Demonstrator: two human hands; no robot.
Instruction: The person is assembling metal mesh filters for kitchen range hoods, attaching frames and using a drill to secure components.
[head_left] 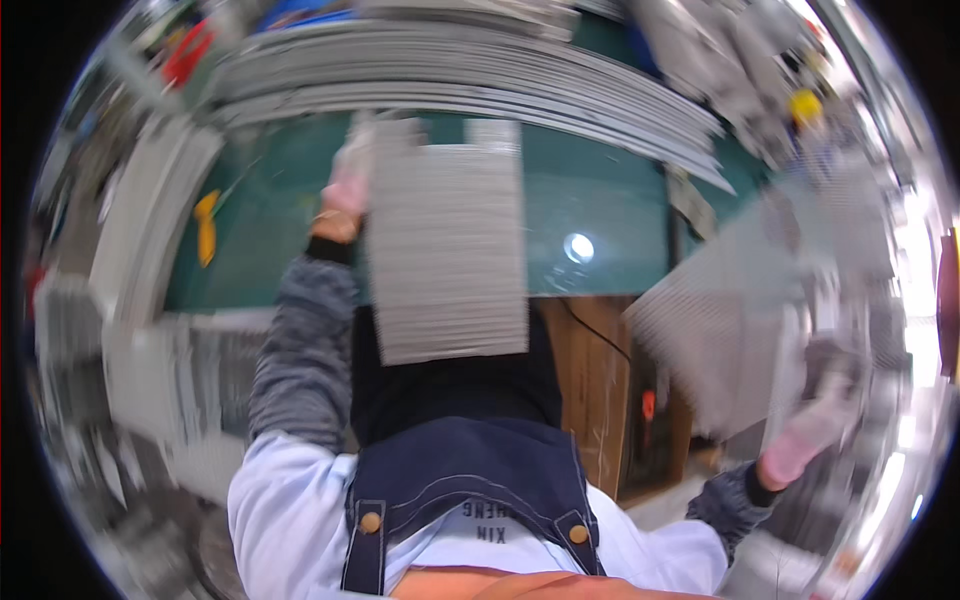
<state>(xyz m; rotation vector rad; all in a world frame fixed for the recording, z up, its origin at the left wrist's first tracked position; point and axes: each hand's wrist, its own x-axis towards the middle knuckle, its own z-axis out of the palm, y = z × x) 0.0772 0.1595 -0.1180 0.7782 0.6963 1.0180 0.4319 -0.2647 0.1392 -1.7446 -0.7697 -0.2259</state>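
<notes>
A grey ribbed plastic sheet (447,250) with a notch in its far edge lies on the green table in front of me, its near end jutting past the table edge. My left hand (350,180), in a pale pink-white glove, lies along its left edge; its fingers are smeared by motion. Out to the right, my right hand (822,415), gloved as well, appears closed on a large translucent ribbed plastic sheet (725,330). That sheet is tilted and blurred, and its nearest corner points toward the table.
Long stacked grey sheets (450,70) span the back of the green table (595,190). A yellow-handled tool (206,228) lies at the left. More pale sheets (150,220) stand beyond the left end. Below the right part is a brown wooden panel (597,390) with a black cable.
</notes>
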